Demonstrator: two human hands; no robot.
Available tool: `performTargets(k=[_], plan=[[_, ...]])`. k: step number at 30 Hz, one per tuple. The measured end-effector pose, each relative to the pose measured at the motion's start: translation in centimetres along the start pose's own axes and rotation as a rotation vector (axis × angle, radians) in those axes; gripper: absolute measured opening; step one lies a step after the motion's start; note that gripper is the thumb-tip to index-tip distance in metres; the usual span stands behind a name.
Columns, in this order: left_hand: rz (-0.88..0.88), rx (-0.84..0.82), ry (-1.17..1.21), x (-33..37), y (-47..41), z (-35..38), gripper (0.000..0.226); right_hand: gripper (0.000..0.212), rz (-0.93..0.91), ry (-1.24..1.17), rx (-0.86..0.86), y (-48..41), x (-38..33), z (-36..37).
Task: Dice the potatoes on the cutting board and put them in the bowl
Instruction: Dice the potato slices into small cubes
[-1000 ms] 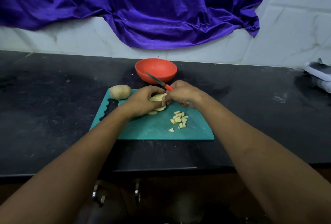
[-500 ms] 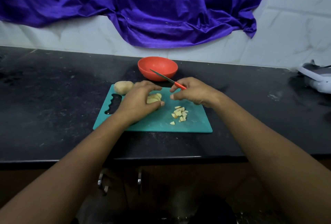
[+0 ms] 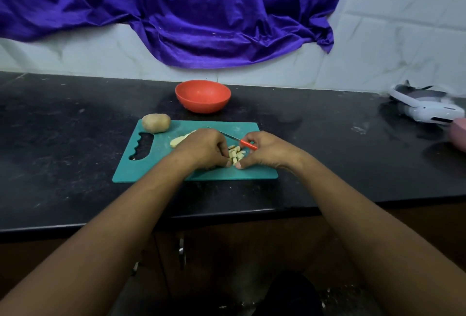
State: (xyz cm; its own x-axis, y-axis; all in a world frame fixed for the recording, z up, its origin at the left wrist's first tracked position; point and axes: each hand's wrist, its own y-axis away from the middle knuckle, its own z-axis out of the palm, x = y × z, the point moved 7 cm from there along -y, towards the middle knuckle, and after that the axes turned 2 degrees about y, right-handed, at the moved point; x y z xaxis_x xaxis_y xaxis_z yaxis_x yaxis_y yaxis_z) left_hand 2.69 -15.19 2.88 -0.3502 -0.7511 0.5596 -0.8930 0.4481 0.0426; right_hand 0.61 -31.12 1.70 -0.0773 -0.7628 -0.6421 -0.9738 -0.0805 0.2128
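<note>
A teal cutting board (image 3: 156, 164) lies on the black counter. A whole potato (image 3: 155, 123) sits at its far left corner. Sliced potato (image 3: 178, 140) lies just left of my left hand (image 3: 204, 148). A small pile of diced potato (image 3: 235, 154) sits between both hands. My left hand curls its fingers against the pile's left side. My right hand (image 3: 267, 150) holds a red-handled knife (image 3: 245, 143), blade pointing left behind my left hand, while its fingertips touch the pile's right side. The orange bowl (image 3: 203, 96) stands behind the board and looks empty.
A white device (image 3: 426, 108) lies at the counter's far right, with a pinkish object (image 3: 459, 134) at the frame edge. A purple cloth (image 3: 176, 12) hangs on the tiled wall. The counter's front edge runs below the board.
My left hand left the potato slices and moved right to the diced pile. My right hand came down with the knife to the pile's other side. The view shifted.
</note>
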Motion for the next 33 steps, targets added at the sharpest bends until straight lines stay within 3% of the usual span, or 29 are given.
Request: performTargets(k=[8,15,26,30,33], plan=[[-0.110,0.131,0.111,0.8,-2.9,0.3,0.012,0.033,0.031,-0.128,0.111,-2.9,0.9,-0.7],[-0.105,0.243,0.118,1.8,-6.6,-0.2,0.023,0.017,0.060,-0.159,0.188,-6.5,1.4,-2.4],[-0.084,0.364,0.367,-1.7,-4.7,-4.4,0.018,0.025,0.029,-0.242,0.271,-6.4,2.2,-4.4],[-0.059,0.434,0.351,-3.7,-2.7,-6.4,0.014,0.023,-0.029,-0.042,0.332,-5.8,1.0,-3.8],[-0.043,0.478,0.293,-4.9,-1.4,-6.6,0.013,0.037,-0.078,0.145,0.426,-5.1,-0.9,-2.2]])
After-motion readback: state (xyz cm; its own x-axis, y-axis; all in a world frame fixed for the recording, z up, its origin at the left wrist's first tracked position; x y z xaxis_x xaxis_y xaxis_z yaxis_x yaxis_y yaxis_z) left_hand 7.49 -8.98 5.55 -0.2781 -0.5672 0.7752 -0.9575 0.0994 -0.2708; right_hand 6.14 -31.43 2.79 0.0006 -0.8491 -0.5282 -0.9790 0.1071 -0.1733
